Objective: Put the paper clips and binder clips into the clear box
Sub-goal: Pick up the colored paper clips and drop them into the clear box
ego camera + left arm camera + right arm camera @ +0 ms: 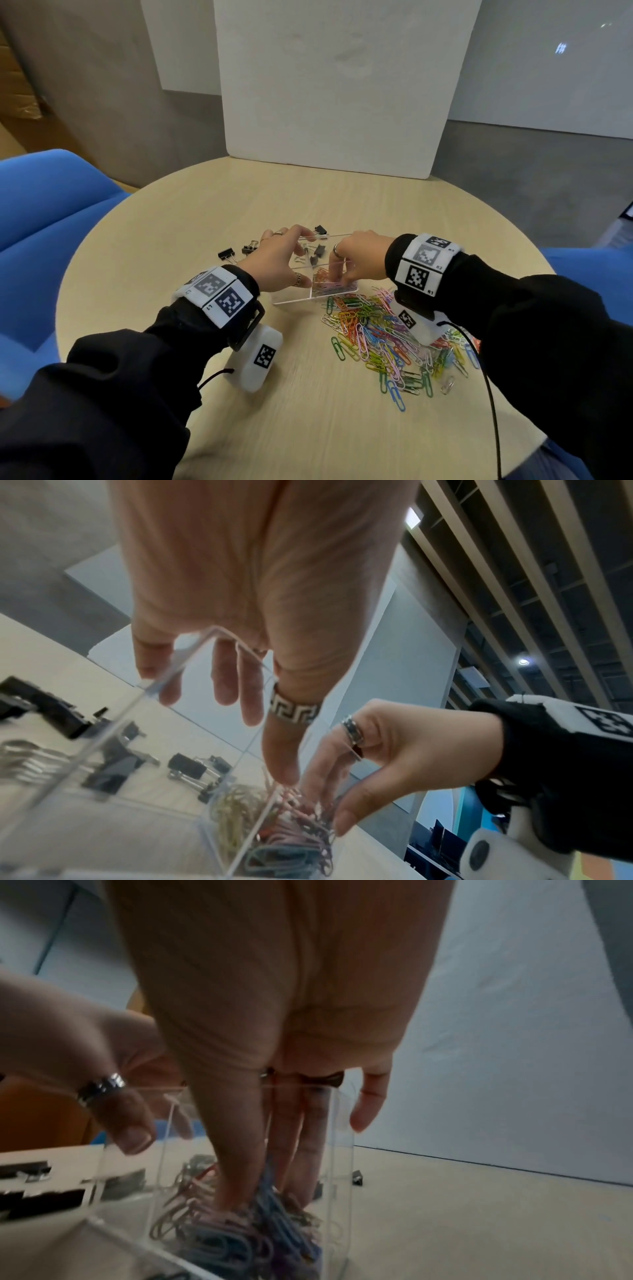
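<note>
The clear box (298, 300) stands mid-table, split into compartments. My left hand (284, 260) spans its left side, thumb at the near wall and fingers at the far rim, holding it. My right hand (337, 281) reaches down into the near right compartment, where thumb and fingers pinch a bunch of coloured paper clips (270, 1180) above the clips lying there (236, 1240). A large pile of paper clips (383, 339) lies on the table in front of the box. Black binder clips (226, 254) sit left of the box, and a few more (318, 251) lie inside it.
A white board (325, 85) stands upright at the round table's (205, 205) far edge. Blue chairs (51, 205) flank the table on both sides. One more binder clip (320, 229) lies behind the box.
</note>
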Tool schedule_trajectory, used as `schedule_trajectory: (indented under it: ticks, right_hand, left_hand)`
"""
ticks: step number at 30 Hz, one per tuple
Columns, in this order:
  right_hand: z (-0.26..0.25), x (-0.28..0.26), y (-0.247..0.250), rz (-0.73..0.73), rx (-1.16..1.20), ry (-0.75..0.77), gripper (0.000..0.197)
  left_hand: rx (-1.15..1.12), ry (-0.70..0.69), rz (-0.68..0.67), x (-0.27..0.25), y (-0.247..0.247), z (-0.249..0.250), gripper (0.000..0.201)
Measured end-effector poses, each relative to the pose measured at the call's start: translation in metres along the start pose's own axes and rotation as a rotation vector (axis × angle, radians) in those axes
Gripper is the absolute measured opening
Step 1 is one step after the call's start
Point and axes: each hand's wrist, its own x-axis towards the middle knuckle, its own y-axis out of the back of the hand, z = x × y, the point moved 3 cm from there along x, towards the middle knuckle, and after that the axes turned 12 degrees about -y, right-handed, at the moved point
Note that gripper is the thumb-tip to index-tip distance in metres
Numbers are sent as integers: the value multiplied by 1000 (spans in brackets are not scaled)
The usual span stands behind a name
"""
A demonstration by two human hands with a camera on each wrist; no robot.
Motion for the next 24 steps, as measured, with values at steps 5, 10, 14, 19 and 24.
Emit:
schedule_trajectory:
  ticks: [5,10,14,19,24]
  right_hand:
    - [10,-3,9,38,182,23,27]
    - [2,-3,3,-35,112,41,28]
    - [-1,3,2,-17,51,-2,34]
    - [-2,2,5,30,85,3,43]
    - [-8,5,-7,4,-67,-72,38]
  left_hand:
    - [-1,2,-5,0,1,0,74]
    - [-3,1,-3,1,0,0,73]
    - [4,5,-5,3,0,0,73]
    - [7,11,2,4,-1,-2,75]
    - [9,3,6,5,-1,-2,74]
